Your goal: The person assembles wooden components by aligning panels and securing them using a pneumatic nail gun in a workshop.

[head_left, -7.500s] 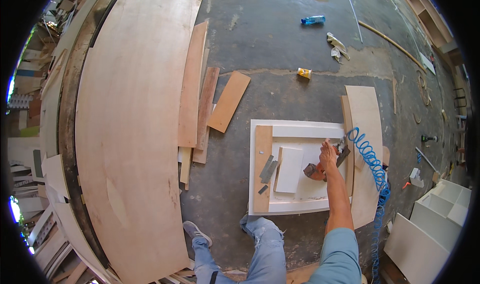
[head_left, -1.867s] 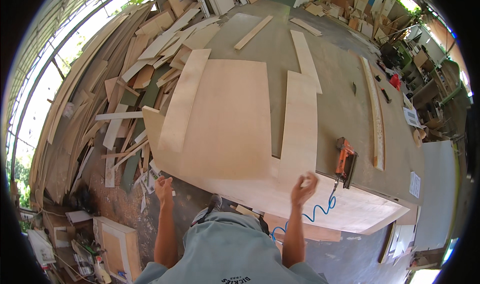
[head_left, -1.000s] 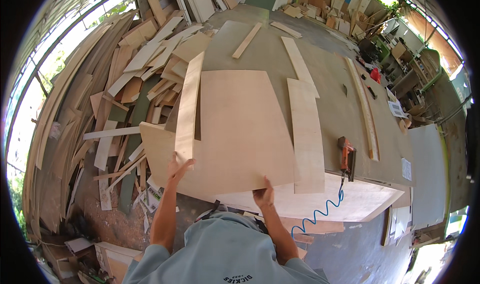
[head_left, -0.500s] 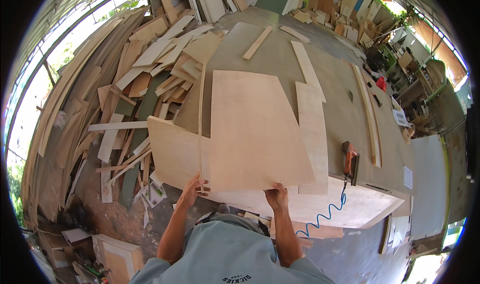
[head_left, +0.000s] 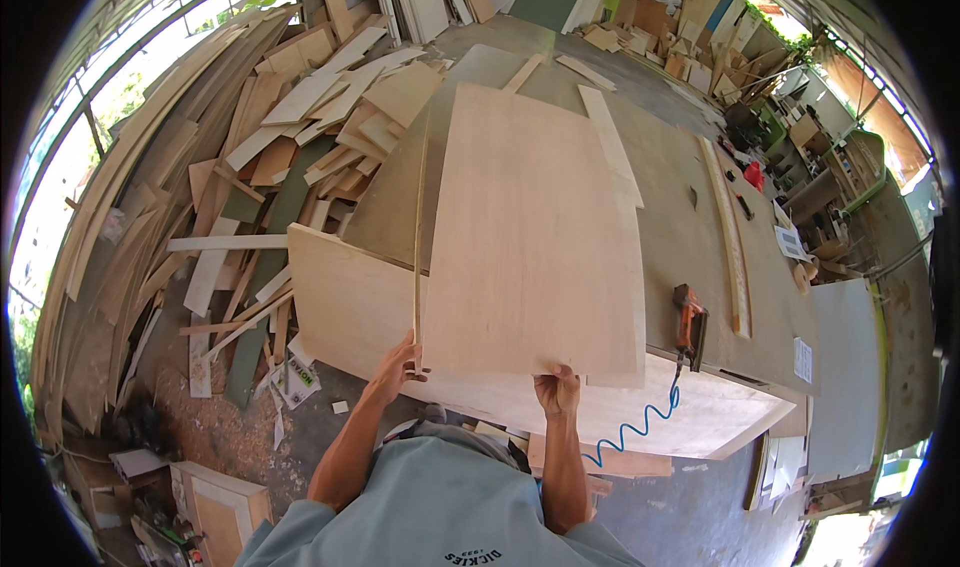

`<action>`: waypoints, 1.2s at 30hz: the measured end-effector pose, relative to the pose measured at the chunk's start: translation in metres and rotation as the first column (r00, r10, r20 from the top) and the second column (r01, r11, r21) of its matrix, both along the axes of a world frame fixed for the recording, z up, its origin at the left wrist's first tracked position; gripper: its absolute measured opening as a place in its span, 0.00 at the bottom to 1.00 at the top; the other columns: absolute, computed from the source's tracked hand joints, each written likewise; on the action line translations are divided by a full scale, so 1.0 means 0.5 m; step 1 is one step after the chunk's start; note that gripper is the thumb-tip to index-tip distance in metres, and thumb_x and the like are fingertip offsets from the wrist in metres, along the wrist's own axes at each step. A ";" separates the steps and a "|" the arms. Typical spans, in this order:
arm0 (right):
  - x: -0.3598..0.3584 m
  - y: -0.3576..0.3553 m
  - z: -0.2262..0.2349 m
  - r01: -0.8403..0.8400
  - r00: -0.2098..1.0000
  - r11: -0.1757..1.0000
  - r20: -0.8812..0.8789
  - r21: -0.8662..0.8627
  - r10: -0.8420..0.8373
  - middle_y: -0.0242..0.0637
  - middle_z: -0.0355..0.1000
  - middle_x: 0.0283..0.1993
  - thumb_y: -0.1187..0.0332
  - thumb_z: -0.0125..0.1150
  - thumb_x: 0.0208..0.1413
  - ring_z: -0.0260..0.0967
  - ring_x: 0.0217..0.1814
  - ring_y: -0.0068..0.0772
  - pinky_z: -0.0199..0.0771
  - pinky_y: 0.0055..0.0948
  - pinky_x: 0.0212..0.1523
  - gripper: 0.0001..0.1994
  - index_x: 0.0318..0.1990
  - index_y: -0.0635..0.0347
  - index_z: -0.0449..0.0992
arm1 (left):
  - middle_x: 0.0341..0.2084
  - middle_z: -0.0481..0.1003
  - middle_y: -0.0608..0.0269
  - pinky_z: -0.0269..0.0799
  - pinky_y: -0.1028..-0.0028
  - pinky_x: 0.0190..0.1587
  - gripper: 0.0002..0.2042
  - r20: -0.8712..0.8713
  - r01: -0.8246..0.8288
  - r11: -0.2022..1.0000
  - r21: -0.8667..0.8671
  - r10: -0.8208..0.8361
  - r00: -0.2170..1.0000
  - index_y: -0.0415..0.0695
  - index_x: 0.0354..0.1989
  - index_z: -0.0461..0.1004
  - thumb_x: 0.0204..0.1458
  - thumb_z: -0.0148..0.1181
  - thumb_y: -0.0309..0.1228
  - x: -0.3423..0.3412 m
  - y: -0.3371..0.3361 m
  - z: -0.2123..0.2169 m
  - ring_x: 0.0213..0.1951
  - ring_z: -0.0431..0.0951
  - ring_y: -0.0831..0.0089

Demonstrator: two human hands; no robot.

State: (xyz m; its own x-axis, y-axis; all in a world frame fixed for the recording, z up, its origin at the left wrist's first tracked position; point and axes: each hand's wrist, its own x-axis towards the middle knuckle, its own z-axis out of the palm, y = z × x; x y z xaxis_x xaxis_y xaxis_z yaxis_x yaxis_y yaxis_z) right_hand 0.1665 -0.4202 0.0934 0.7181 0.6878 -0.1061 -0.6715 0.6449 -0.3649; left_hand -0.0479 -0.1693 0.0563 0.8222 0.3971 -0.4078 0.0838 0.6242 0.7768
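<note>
A large pale plywood panel [head_left: 535, 227] lies in front of me, its near edge gripped by my right hand [head_left: 556, 389], thumb on top. My left hand [head_left: 397, 371] is closed around the near end of a long thin wooden piece [head_left: 418, 237]. That piece runs away from me along the panel's left side; whether it is a strip or a board seen edge-on, I cannot tell. Under both are a wide light board [head_left: 345, 292] at the left and the brown worktable [head_left: 670, 237]. The fingers beneath the panel are hidden.
An orange-and-black air nailer [head_left: 688, 322] with a coiled blue hose [head_left: 635, 432] lies on the table at right. Beyond it is a long wooden strip [head_left: 727, 237]. Offcuts [head_left: 340, 97] are heaped at left, beside long stacked boards [head_left: 150, 187].
The plywood panel has swung rightward, and its far edge now reaches farther up the view, covering most of the board at its right. The thin piece's near end shifted right with my left hand.
</note>
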 end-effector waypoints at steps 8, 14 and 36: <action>0.025 0.030 -0.021 -0.032 0.999 0.999 0.004 0.010 0.032 0.44 0.72 0.55 0.85 0.57 0.47 0.74 0.54 0.46 0.78 0.49 0.55 0.25 0.56 0.64 0.69 | 0.45 0.72 0.62 0.73 0.68 0.37 0.30 0.005 0.013 1.000 0.021 -0.013 1.000 0.48 0.68 0.59 0.59 0.50 0.49 0.021 0.004 -0.024 0.38 0.76 0.68; 0.018 0.050 -0.017 -0.022 1.000 0.996 -0.010 -0.091 0.021 0.42 0.72 0.54 0.85 0.58 0.46 0.72 0.56 0.44 0.78 0.47 0.56 0.25 0.56 0.64 0.68 | 0.44 0.72 0.63 0.71 0.68 0.39 0.32 -0.035 0.005 0.998 0.063 -0.003 0.999 0.46 0.69 0.57 0.58 0.52 0.48 -0.001 0.016 -0.043 0.39 0.75 0.69; 0.012 0.069 -0.039 -0.039 0.999 0.990 0.025 -0.136 0.043 0.41 0.72 0.53 0.83 0.59 0.46 0.73 0.54 0.43 0.79 0.44 0.54 0.26 0.56 0.64 0.68 | 0.47 0.73 0.65 0.69 0.69 0.43 0.38 0.015 0.044 0.997 0.067 -0.045 0.999 0.51 0.72 0.52 0.55 0.52 0.53 -0.003 0.019 -0.023 0.41 0.73 0.70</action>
State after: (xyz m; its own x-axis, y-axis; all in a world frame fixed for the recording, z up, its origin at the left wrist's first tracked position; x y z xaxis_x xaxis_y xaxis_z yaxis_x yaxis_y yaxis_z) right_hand 0.1723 -0.3856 0.0740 0.6939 0.6970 -0.1807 -0.6844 0.5604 -0.4664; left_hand -0.0492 -0.1599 0.0446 0.8460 0.3855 -0.3683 0.0975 0.5673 0.8177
